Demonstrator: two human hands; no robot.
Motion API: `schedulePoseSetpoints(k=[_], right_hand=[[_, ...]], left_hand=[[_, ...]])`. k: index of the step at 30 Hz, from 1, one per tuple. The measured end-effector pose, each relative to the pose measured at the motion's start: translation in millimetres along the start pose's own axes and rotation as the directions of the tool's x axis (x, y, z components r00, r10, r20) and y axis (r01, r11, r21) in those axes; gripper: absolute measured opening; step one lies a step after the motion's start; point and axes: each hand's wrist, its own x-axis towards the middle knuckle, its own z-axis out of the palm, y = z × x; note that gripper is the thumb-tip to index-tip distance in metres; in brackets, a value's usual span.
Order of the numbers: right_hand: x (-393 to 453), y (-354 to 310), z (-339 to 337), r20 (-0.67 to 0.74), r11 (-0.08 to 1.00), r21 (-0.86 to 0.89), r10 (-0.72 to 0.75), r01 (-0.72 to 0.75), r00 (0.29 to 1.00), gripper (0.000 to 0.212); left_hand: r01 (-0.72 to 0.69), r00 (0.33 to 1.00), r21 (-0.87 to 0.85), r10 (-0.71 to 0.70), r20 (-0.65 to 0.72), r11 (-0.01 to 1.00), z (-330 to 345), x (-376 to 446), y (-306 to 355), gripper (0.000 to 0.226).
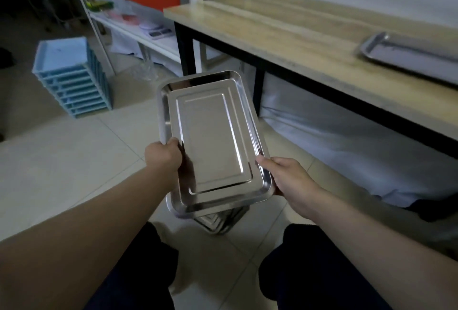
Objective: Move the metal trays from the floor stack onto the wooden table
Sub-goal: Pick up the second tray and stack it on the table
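I hold a shiny rectangular metal tray [210, 136] in the air above the tiled floor, its long side pointing away from me. My left hand [164, 156] grips its left rim near the near corner. My right hand [285, 175] grips its right rim. Under the near end of the tray, the floor stack of metal trays [218, 223] shows only partly. The wooden table [285, 34] with black legs stands to the right and ahead. Another metal tray [409, 54] lies on the table's right part.
A stack of light blue plastic trays [71, 79] stands on the floor at the left. A white shelf [138, 32] with a small scale runs behind it. White cloth [347, 146] lies under the table. My knees in dark trousers are at the bottom.
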Motion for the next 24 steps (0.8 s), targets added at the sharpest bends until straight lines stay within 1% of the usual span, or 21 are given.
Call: schedulePoseSetpoints(k=[1, 5, 7, 9, 12, 14, 16, 20, 24], right_hand=[[-6, -5, -4, -0.006, 1.000, 0.015, -0.017, 0.017, 1.000, 0.076], [-28, -30, -26, -0.052, 0.994, 0.066, -0.078, 0.082, 0.996, 0.051], [-35, -42, -35, -0.072, 0.989, 0.096, -0.109, 0.116, 0.991, 0.048], [-45, -56, -48, -0.114, 0.978, 0.125, -0.154, 0.168, 0.981, 0.036], [-56, -72, -72, -0.235, 0.955, 0.143, -0.222, 0.260, 0.946, 0.027], [-62, -79, -90, -0.319, 0.939, 0.150, -0.249, 0.308, 0.914, 0.025], [-68, -83, -109, -0.399, 0.928, 0.172, -0.240, 0.329, 0.885, 0.026], [-77, -83, -146, -0.541, 0.895, 0.257, -0.180, 0.365, 0.822, 0.019], [-84, -78, -182, -0.638, 0.862, 0.339, -0.083, 0.377, 0.766, 0.017]], left_hand=[[-0.008, 1.000, -0.022, 0.008, 0.000, 1.000, -1, -7, 8, 0.025], [-0.019, 0.999, -0.101, 0.021, 0.026, 0.995, 2, -41, 44, 0.017], [-0.013, 0.999, -0.142, 0.019, 0.044, 0.990, 6, -54, 60, 0.015], [0.015, 0.994, -0.178, 0.005, 0.110, 0.984, 12, -70, 78, 0.014], [0.069, 0.957, -0.168, -0.018, 0.289, 0.983, 27, -87, 100, 0.010], [0.060, 0.935, -0.179, 0.008, 0.355, 0.982, 40, -100, 114, 0.020], [0.033, 0.913, -0.182, 0.044, 0.406, 0.983, 52, -117, 129, 0.031], [-0.086, 0.857, -0.153, 0.151, 0.493, 0.984, 80, -155, 151, 0.014], [-0.156, 0.796, -0.099, 0.184, 0.577, 0.983, 114, -180, 159, 0.013]])
